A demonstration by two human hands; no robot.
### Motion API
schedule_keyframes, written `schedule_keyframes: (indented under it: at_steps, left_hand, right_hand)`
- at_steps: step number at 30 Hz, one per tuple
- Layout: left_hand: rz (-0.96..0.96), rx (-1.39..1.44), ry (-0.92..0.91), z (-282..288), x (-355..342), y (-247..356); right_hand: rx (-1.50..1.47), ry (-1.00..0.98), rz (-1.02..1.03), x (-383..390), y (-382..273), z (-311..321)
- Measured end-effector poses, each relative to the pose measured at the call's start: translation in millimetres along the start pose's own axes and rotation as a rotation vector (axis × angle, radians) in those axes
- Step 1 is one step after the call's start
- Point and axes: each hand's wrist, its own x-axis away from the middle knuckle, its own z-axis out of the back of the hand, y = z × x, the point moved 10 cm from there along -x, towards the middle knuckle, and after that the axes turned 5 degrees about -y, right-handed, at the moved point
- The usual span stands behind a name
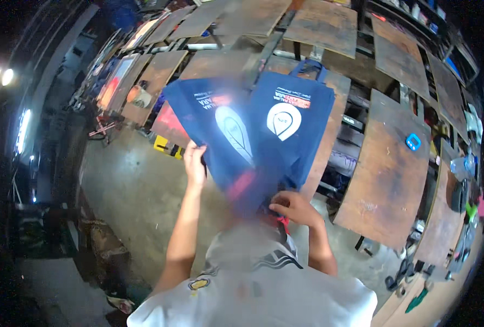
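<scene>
Two navy bags with white drop-shaped prints and small orange-white printing fill the middle: a left bag [201, 114], tilted, and a right bag [313, 125] with its handles up, lying over a wooden board [332, 82]. My left hand [195, 163] grips the left bag's lower left edge. My right hand [296, 210] is curled at the lower part of the bags, beside something dark and red; what its fingers hold is unclear. A blurred band runs down the centre, hiding where the bags meet.
Rows of worn boards [381, 174] on metal racks surround the bags. A small blue device [412, 141] sits on the right board. A yellow object [165, 147] is under the left side. Assorted bottles and tools crowd the right edge. Concrete floor [122, 191] shows below left.
</scene>
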Motion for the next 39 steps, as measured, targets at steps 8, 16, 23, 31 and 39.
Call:
schedule_keyframes:
  at_steps: [8, 16, 23, 31, 39]
  left_hand:
    - [-0.022, 0.26, -0.161, 56.1, 7.1, 68.4]
    - [0.185, 0.687, -0.089, 166.1, 24.0, 9.5]
    - [0.346, 0.69, 0.056, 312.6, 40.5, -113.6]
    - [0.299, -0.127, 0.313, 471.0, 107.8, -45.0]
    - [0.49, 0.093, -0.945, 411.8, 153.7, -31.2]
  right_hand:
    - [-0.18, 0.179, 0.02, -15.0, -35.3, 31.1]
    - [-0.534, 0.215, 0.025, -108.8, -41.2, -31.4]
    - [-1.158, 0.12, -0.242, -196.8, 3.3, -161.0]
    - [-0.897, 0.368, -0.051, -265.5, -100.6, -249.5]
    - [-0.654, 0.508, 0.268, -323.6, -191.1, -345.7]
